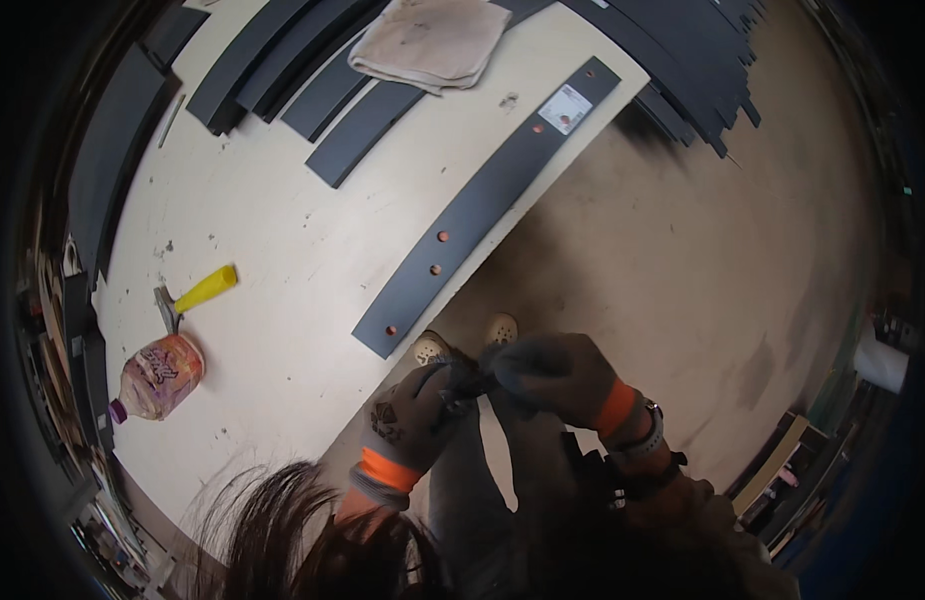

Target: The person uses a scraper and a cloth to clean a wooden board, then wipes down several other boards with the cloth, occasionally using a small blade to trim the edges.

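A small dark item [472,385], too small and shadowed to identify, perhaps a fastener or bit, sits between the two gloved hands at about 6 o'clock in the view, held in the air above the floor just off the counter's [282,260] near edge. The left hand [412,415] has its fingers curled and pinched on the item from the 9 o'clock side, while the right hand [557,375] closes its fingers over it from 3 o'clock, so both grips meet at one spot. Both wrists bend inward, forearms rising from the lower edge, orange cuffs showing, a watch on the right wrist. The risk as I judge it: thick gloves dull the feel, so the piece could slip from the pinch and drop to the concrete floor [702,260] beside the shoes [467,338], where it would be hard to find. Just beyond, at 11 o'clock from the hands, a long dark strip [482,205] with small copper-coloured dots lies along the counter edge. Farther out at 9 o'clock lie a yellow-handled tool [197,293] and a plastic bottle [157,378]; at 12 o'clock a folded cloth [432,40] rests on more dark strips [282,70]
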`<act>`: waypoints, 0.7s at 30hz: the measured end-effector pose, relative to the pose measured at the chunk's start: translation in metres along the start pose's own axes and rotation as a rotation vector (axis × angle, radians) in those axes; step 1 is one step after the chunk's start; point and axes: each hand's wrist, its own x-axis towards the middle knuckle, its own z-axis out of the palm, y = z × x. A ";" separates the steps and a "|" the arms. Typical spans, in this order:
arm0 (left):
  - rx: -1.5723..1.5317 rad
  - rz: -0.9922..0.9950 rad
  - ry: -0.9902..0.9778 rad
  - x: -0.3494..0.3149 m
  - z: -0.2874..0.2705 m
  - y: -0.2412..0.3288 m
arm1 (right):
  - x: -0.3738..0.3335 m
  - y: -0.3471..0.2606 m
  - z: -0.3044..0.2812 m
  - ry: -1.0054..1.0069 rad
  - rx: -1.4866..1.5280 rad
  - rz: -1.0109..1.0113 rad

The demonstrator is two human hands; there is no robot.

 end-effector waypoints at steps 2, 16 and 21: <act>-0.152 0.073 0.045 0.007 0.006 0.007 | -0.007 -0.004 -0.009 0.048 0.113 0.005; -0.908 -0.672 -0.236 0.020 0.021 0.055 | -0.012 0.016 -0.033 0.154 0.260 -0.002; -1.198 -0.594 0.199 0.029 0.034 0.059 | 0.005 0.028 -0.017 0.301 0.333 -0.251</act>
